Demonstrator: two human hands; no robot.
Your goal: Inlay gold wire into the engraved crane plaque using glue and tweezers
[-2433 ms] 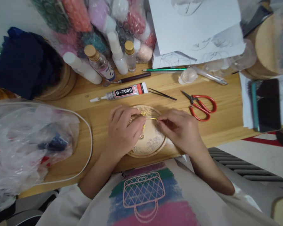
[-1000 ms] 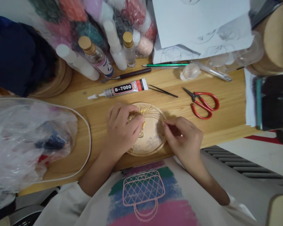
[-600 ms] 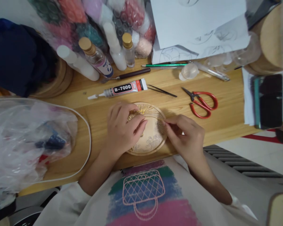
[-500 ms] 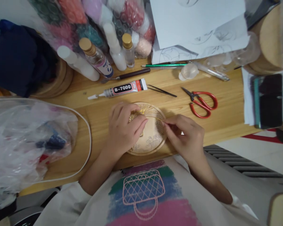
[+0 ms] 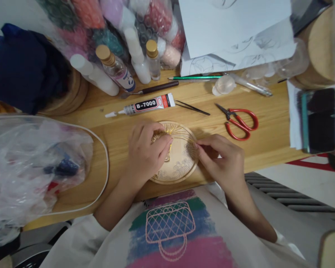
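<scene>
A round wooden board (image 5: 178, 172) lies on the table in front of me, printed with fine wave and line patterns. Gold wire (image 5: 169, 131) covers part of its upper left, and a gold loop shows below my left thumb. My left hand (image 5: 147, 150) rests over the board's left side, fingers curled and pressed down on the gold wire; its fingertips are partly hidden. At the right rim my right hand (image 5: 222, 158) pinches the thin end of the wire between thumb and forefinger. The strand stretches across the board's top between both hands.
Behind the board lie a B-7000 glue tube (image 5: 147, 104), black tweezers (image 5: 194, 108) and a dark-handled tool (image 5: 160, 87). Red-handled scissors (image 5: 241, 123) are to the right. Bottles (image 5: 118, 72) stand further back, a phone (image 5: 321, 119) far right, a plastic bag (image 5: 30, 163) left.
My right hand has shifted slightly right, drawing away from the left. My left hand stays almost in place, with a little more of the gold loop showing beneath its thumb.
</scene>
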